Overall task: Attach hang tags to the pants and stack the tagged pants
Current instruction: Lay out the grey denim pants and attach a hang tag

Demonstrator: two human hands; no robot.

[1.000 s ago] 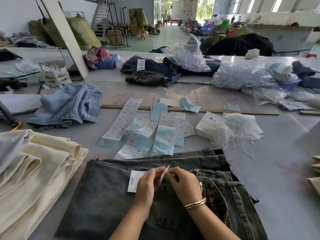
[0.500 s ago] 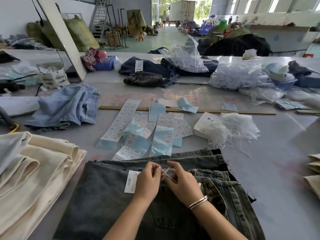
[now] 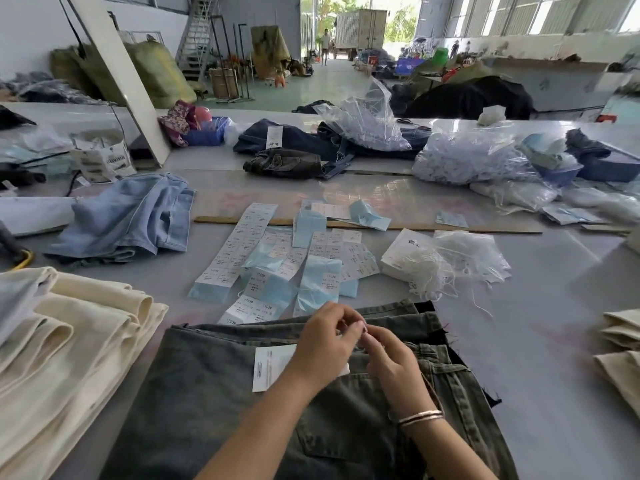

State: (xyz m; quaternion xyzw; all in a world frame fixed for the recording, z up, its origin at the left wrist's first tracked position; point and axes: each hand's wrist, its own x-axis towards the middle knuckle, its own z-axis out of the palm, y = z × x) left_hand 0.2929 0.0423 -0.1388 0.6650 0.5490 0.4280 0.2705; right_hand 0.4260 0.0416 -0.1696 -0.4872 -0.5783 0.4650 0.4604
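I see the left hand (image 3: 323, 344) and right hand (image 3: 388, 358) pinching fingertips together over faded grey-green denim pants (image 3: 214, 403). What they pinch I cannot tell. White paper sticker strips (image 3: 239, 244) read "1103#".

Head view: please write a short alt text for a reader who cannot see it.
Left hand and right hand meet fingertips over dark grey pants, where a white hang tag lies. Sticker sheets lie beyond; folded cream pants are stacked left.

The single head-worn camera is looking forward and down, close over the tabletop (image 3: 540, 341). Its wide angle is also taking in the hall beyond.
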